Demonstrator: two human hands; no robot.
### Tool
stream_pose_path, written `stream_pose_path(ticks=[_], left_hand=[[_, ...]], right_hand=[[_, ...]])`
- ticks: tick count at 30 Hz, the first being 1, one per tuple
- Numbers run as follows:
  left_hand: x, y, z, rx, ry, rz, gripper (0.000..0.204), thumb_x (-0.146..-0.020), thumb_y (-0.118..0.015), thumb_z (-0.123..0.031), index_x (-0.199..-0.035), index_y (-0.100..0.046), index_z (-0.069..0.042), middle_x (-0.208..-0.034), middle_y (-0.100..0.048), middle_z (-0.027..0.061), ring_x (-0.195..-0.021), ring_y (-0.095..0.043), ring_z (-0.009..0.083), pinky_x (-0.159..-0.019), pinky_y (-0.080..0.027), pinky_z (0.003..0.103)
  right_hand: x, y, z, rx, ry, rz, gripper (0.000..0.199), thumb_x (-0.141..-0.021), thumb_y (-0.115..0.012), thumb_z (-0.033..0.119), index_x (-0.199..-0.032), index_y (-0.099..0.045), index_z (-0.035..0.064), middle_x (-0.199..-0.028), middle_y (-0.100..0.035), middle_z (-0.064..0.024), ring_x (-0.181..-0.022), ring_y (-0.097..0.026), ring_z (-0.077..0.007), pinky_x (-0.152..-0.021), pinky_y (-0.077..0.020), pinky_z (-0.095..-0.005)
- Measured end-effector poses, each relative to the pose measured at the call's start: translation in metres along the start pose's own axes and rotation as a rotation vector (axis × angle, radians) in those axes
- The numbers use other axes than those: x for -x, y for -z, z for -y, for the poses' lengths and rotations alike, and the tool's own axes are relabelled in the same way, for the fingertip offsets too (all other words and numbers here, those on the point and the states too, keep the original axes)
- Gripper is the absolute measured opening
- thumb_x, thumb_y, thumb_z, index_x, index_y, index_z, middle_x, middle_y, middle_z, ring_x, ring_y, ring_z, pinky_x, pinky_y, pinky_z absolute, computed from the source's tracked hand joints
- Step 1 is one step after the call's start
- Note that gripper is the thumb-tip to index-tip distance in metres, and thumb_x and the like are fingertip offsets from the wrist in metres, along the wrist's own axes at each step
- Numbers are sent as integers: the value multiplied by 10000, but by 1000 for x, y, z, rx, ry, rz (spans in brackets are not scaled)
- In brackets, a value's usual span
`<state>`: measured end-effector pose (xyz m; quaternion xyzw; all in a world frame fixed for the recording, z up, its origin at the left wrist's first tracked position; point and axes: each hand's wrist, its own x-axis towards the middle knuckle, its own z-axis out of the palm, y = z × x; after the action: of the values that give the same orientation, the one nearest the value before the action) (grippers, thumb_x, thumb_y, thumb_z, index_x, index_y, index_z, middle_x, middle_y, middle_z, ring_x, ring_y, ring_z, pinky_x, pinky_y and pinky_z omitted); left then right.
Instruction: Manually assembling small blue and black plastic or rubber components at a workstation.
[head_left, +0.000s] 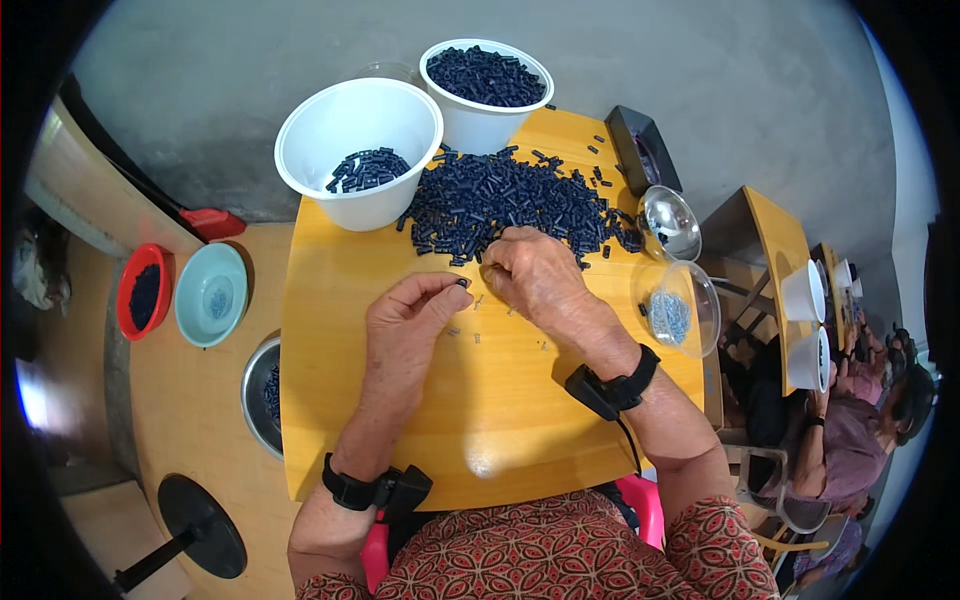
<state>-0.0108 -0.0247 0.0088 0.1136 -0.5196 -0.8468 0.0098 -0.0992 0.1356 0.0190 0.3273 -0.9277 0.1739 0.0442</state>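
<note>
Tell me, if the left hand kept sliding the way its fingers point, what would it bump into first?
Most likely the right hand, whose fingers sit right in front of the left hand. Past that lies the pile of small dark parts.

Bright even daylight, soft shadows, glare spot on table (pixel 480 462), fisheye bending, dark vignette corners.

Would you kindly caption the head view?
Left hand pinches a small dark piece beside right hand, near a dark pile.

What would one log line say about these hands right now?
left hand: pinching small dark piece | right hand: at edge of dark pieces pile | yellow table
</note>
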Motion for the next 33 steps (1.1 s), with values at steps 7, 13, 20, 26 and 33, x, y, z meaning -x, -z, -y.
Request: stream_pose_path(ticks=[7, 13, 20, 26, 33], left_hand=[[-3, 0, 7, -6, 22, 11, 154, -849, -696, -52, -993, -683, -2, -894, -665, -1, -799, -581, 58, -740, -470, 194], [2, -7, 10, 19, 38, 66, 147, -850, -702, -57, -985, -681, -1, -897, -667, 0, -814, -589, 60, -761, -477, 201], [6, -13, 14, 57, 12, 134, 134, -864, -685, -37, -991, -671, 3, -916, -672, 21, -843, -608, 78, -792, -491, 214], [6, -14, 18, 73, -3, 165, 139, -870, -669, -13, -1006, -660, 14, -934, -669, 37, -879, -620, 93, -827, -503, 223], [9, -12, 20, 68, -26, 164, 142, -868, -666, 2, -1009, -658, 12, -954, -661, 30, -881, -616, 88, -831, -506, 226]], right_hand=[[2, -5, 0, 70, 67, -43, 53, -759, -626, 70, -730, -620, 27, -789, -617, -137, -805, -615, -339, -705, -513, -437], [21, 28, 20, -928, -351, -129, 38, -848, -679, 50, -871, -676, 20, -782, -635, 25, -700, -527, -27, -623, -449, -198], [41, 31, 23, -1153, -379, -137, 128, -869, -664, 31, -995, -686, 17, -866, -667, 9, -738, -561, -40, -671, -467, -203], [46, 25, 22, -1421, -441, -184, 113, -846, -693, 18, -957, -678, 24, -888, -678, -10, -786, -593, -58, -723, -482, -206], [47, 19, 27, -1501, -458, -218, 123, -824, -710, -2, -937, -671, 26, -892, -680, -22, -794, -607, -74, -741, -494, -218]])
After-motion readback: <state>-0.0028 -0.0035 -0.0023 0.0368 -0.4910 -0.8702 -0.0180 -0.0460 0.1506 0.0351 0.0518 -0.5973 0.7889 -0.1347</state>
